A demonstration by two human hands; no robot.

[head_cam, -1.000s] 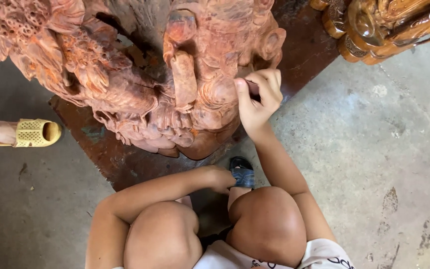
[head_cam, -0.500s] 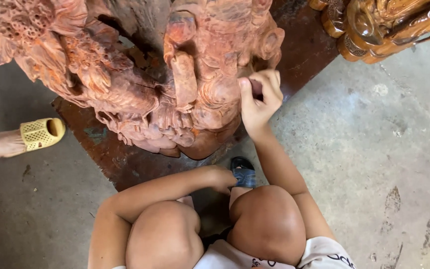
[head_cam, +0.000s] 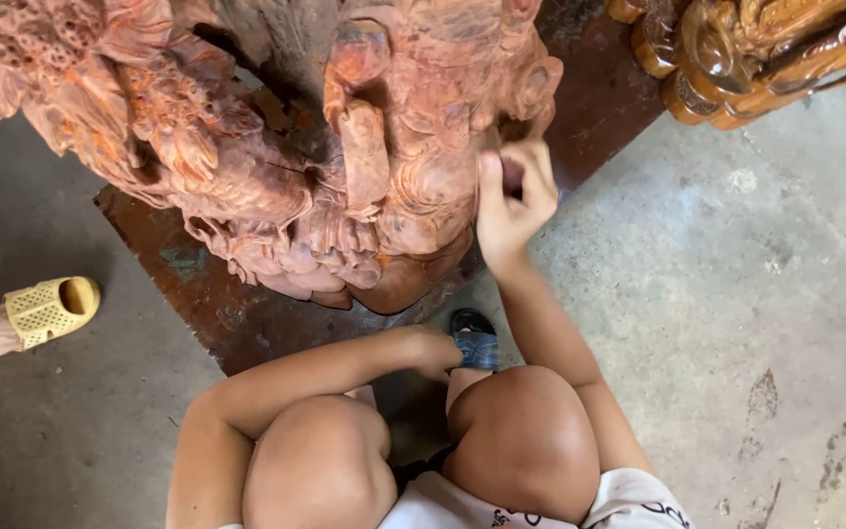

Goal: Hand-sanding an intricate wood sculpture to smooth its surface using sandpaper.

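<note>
Since earlier, right hand barely shifted; fingers pinch a small dark pad against carved reddish wood sculpture, just left. Left hand closed below, contents hidden. Sanding looks partway; surface around still dusty, unpolished.

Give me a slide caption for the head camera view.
Crouching person's right hand rubs a small dark piece against a reddish carved wooden sculpture.

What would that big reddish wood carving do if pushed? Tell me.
The carving looks bulky and solid, so probably heavy and hard to shift. Its broad base on the board suggests little tipping. Thin carved edges might chip.
</note>
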